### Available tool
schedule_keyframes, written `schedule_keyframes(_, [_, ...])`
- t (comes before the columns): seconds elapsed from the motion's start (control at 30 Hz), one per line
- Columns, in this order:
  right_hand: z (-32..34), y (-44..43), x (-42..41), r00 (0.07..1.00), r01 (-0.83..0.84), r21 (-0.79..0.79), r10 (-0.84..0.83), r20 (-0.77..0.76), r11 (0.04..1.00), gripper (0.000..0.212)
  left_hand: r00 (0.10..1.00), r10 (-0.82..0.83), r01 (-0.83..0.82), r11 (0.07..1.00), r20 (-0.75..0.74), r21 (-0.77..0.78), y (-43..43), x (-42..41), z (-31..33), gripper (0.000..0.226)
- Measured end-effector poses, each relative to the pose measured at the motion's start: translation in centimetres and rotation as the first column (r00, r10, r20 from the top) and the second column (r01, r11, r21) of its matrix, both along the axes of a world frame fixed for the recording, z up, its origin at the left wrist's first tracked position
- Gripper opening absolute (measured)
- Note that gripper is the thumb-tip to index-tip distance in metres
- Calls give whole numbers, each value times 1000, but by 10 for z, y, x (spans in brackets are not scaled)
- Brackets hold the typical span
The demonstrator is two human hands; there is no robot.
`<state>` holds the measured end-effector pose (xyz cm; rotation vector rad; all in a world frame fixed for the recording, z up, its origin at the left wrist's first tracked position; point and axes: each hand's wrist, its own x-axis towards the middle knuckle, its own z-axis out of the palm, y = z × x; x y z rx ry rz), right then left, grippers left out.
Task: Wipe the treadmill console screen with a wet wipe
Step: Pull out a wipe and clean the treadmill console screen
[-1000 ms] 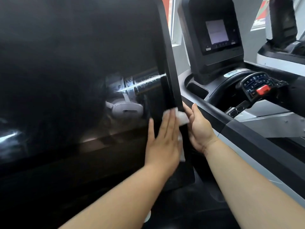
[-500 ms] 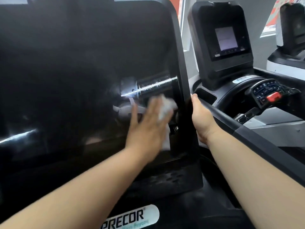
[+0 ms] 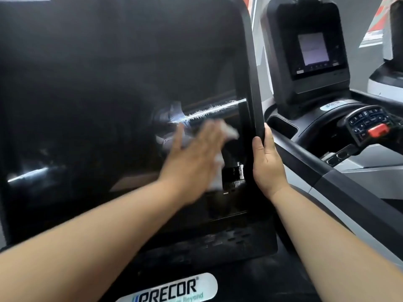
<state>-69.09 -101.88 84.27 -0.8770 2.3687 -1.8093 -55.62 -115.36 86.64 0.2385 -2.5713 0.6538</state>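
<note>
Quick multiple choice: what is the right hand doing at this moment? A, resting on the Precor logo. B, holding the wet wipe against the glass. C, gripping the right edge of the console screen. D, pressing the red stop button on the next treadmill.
C: the right hand wraps the right edge of the console screen, while the left hand presses the wet wipe flat on the glass.

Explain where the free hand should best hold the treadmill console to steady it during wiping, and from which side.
Probably the right edge of the treadmill console, from the right. That bezel is a narrow upright strip clear of the glass; the right hand wraps it there, while the left hand presses the wet wipe flat.
</note>
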Motion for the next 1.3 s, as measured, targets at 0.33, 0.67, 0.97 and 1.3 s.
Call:
schedule_keyframes(0.33, [-2, 3, 2, 1000, 6, -4, -6, 11, 1000, 50, 996, 62, -59, 997, -59, 55, -51, 3, 42, 63])
schedule_keyframes(0.67, [-1, 3, 3, 1000, 23, 23, -24, 1, 999, 51, 975, -169, 182, 980, 147, -82, 10, 44, -44, 58])
schedule_keyframes(0.97, [-2, 5, 7, 999, 30, 28, -30, 14, 999, 50, 999, -53, 50, 987, 10, 152, 7, 36, -32, 57])
schedule_keyframes(1.3, [-1, 10, 29, 980, 160, 205, -130, -152, 966, 61, 916, -394, 384, 916, 77, 115, -24, 63, -2, 16])
